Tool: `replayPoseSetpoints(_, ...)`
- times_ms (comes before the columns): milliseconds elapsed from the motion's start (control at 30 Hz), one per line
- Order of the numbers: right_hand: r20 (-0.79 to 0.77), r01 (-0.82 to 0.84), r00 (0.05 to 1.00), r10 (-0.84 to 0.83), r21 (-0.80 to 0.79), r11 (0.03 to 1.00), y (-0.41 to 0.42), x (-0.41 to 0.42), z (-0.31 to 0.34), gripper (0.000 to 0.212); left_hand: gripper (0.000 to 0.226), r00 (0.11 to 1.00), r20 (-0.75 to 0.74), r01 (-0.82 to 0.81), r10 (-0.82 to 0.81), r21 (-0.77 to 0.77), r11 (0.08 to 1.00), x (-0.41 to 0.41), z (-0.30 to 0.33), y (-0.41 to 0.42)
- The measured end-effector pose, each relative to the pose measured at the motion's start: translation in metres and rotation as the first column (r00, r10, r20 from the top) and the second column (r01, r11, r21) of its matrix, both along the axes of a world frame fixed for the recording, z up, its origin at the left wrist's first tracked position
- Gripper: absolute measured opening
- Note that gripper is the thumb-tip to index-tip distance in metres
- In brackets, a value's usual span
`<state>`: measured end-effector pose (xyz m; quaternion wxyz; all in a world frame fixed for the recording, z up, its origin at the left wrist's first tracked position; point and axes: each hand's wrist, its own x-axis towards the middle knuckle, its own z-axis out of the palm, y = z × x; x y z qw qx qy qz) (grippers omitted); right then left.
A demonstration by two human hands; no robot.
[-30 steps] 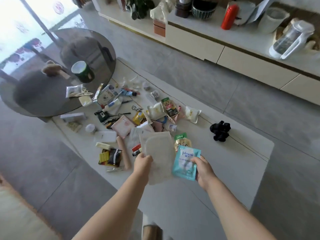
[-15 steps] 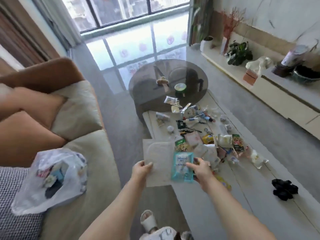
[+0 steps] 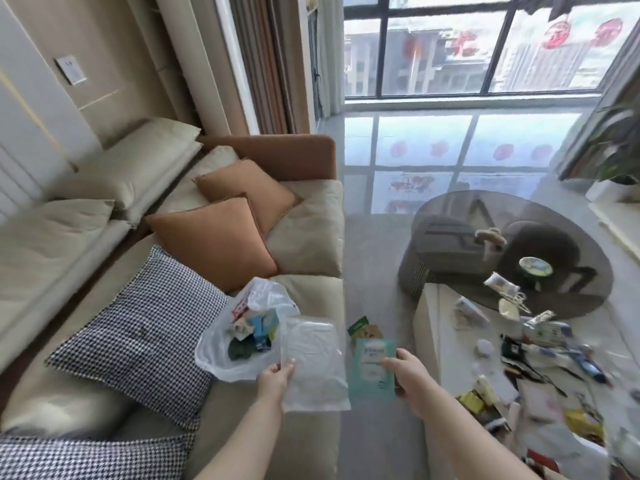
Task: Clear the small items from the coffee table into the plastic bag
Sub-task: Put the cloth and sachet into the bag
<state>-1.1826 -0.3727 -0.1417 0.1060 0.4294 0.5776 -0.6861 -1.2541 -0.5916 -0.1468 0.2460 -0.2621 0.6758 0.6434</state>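
Note:
A white plastic bag (image 3: 221,355) lies open on the sofa seat, with several small items inside. My left hand (image 3: 275,377) pinches a flat clear packet (image 3: 313,362) by its lower left corner, just right of the bag's mouth. My right hand (image 3: 407,374) grips a teal sachet (image 3: 370,367) together with a green and brown packet (image 3: 363,329) behind it, over the floor between sofa and coffee table. The white coffee table (image 3: 446,344) at the right still carries several small items (image 3: 533,344), blurred.
A checked cushion (image 3: 138,337) lies left of the bag, with orange cushions (image 3: 214,237) behind it. A round dark glass table (image 3: 561,233) with a green mug (image 3: 535,270) overlaps the coffee table's far end. Grey floor runs between sofa and table.
My view has swung left from the coffee table to the sofa. Both hands have carried the clear packet and the teal sachet over to the plastic bag's mouth.

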Motion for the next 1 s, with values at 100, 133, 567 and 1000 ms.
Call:
replayPoseSetpoints(100,0.037,-0.051,0.998,0.051,0.012,0.999,-0.033,-0.044,-0.003,0.017,0.017,0.995,0.014,-0.097,0.098,-0.011,0.995,-0.027,-0.003,-0.041)
replayPoseSetpoints(133,0.053,-0.062,0.997,0.062,0.008,0.998,-0.046,-0.057,-0.003,0.019,0.019,0.992,0.026,-0.122,0.122,-0.018,0.992,-0.033,-0.003,-0.052)
replayPoseSetpoints(567,0.203,-0.309,0.929,0.309,-0.033,0.951,-0.143,-0.177,-0.024,0.026,0.024,0.967,0.099,-0.225,0.237,-0.122,0.967,-0.088,-0.044,-0.140)
replayPoseSetpoints(1000,0.409,-0.341,0.842,0.351,-0.100,0.935,-0.150,-0.280,-0.122,0.030,0.035,0.945,0.237,-0.142,0.226,-0.328,0.934,-0.169,-0.114,-0.122)
